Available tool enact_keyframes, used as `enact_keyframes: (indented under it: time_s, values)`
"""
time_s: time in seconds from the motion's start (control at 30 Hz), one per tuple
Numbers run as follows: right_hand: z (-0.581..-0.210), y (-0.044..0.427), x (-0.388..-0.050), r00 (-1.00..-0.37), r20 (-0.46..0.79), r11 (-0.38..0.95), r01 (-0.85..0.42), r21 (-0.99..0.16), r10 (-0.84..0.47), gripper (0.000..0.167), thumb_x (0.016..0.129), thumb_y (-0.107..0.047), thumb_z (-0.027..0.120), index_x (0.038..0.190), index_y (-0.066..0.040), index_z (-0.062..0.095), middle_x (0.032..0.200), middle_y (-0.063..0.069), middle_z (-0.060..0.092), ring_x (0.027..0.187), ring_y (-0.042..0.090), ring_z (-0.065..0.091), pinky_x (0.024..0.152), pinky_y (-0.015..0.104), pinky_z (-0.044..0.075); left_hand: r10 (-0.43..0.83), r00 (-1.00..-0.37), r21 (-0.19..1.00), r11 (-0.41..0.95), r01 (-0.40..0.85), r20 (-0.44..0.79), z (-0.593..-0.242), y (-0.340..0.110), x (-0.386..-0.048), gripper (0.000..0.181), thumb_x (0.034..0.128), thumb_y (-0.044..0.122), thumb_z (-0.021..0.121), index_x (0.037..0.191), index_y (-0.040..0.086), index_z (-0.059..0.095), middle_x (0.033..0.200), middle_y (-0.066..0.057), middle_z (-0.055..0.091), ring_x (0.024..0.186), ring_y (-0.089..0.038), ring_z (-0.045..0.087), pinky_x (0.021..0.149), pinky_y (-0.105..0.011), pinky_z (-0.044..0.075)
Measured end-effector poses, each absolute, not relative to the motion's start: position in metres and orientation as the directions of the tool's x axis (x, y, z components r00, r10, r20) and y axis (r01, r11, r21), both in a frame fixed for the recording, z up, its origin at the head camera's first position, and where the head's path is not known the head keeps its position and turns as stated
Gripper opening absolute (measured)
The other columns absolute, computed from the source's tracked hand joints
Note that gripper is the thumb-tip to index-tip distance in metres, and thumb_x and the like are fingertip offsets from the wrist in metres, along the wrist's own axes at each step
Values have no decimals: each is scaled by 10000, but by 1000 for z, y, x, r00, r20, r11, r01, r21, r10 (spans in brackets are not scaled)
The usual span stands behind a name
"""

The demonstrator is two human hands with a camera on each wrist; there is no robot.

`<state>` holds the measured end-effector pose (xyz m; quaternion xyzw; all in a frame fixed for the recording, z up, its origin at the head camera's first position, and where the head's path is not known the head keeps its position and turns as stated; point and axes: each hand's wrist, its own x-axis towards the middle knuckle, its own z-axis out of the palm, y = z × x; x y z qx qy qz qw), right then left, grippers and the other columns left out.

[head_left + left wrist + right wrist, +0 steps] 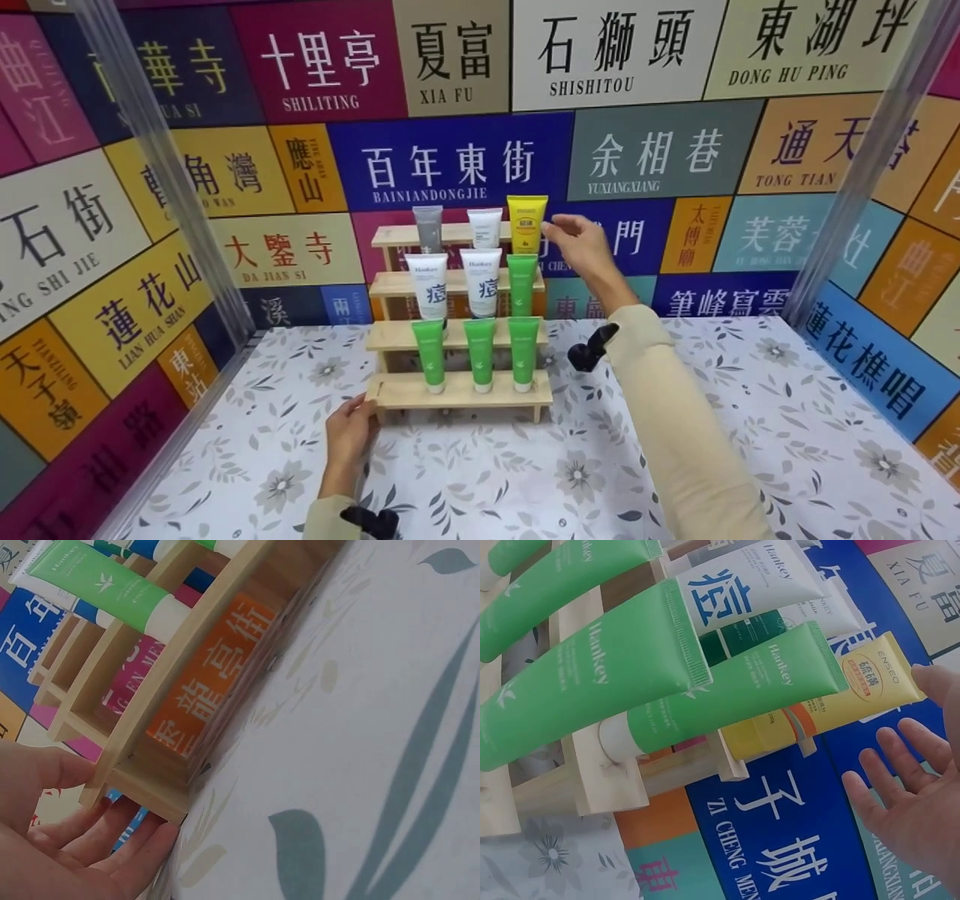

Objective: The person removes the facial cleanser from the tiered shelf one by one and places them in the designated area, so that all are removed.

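Note:
A four-tier wooden display rack holds three rows of squeeze tubes, all standing cap down. At the back right is a yellow tube, with my right hand beside it. In the right wrist view the thumb is at the tube's upper corner, and the other fingers are spread loosely, apart from it. My left hand grips the left end of the bottom tier, thumb on one side and fingers around the leg in the left wrist view. Green tubes stand in front, with white tubes and a grey tube behind them.
The rack stands on a table with a flower-print cover. Behind it rises a wall of coloured panels with Chinese lettering. Clear upright posts stand at both sides. Black straps are on both wrists.

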<state>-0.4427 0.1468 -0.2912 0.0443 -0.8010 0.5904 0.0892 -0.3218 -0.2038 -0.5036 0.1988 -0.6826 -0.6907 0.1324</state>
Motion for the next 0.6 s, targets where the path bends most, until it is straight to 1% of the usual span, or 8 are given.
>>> enact_keyframes:
  time_s: [0.1,0.23,0.37,0.47,0.6]
  values:
    - [-290,143,-446,-978,206,297,-190,-936,22,560,997,-390,602,1463,-103,482,1475,105,525,1365,249,500,1169,405,401,-458,-881,993,-80,-90,-117,-505,-204,-324,436,930,107,612,1315,-97,585,1075,-188,720,870,-159,682,753,-261,578]
    - [-289,141,-451,-973,224,279,-202,-939,48,541,999,-340,612,1457,-82,488,1458,127,535,1346,260,517,1167,402,398,-464,-879,991,-117,-67,-114,-508,-202,-328,436,919,88,625,1311,-99,588,1024,-149,720,845,-151,677,749,-266,582]
    - [-289,136,-459,-970,238,280,-213,-936,57,537,991,-312,627,1451,-68,493,1445,143,546,1340,274,521,1160,399,405,-503,-861,997,-73,-37,-69,-510,-201,-329,414,915,91,633,1280,-103,609,934,-107,728,807,-136,676,699,-227,568]
    - [-290,131,-464,-972,227,272,-205,-940,52,545,990,-304,631,1456,-64,484,1453,141,539,1350,273,509,1163,399,405,-522,-851,999,-42,-33,-50,-512,-200,-329,402,916,99,631,1264,-101,621,920,-108,732,800,-139,680,682,-215,562]
    - [-291,125,-466,-976,201,252,-176,-952,79,517,994,-266,630,1452,-71,492,1448,130,544,1343,260,515,1162,390,407,-523,-850,998,-33,-47,-57,-513,-200,-328,395,922,116,625,1259,-90,630,923,-115,734,791,-143,684,680,-225,568]
